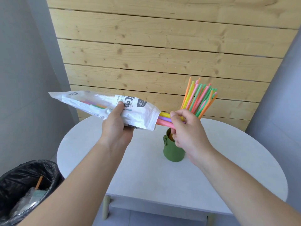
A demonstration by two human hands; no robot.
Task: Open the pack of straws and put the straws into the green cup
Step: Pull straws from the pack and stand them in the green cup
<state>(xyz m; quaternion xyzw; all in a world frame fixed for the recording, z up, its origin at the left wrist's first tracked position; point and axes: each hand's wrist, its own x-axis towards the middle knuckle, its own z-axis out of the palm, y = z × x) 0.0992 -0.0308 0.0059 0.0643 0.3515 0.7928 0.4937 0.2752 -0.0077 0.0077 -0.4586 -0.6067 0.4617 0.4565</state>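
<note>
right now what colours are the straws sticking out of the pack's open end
Yellow, purple and pink straws show at the pack mouth, in the head view.

green cup (173,150): right side hidden | bin (24,191): cut off by edge

Both hands raised, left (116,123) clasping, right (187,128) pinching.

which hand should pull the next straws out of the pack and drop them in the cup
Right. The right hand already pinches the straws above the green cup; the left hand holds the pack.
</note>
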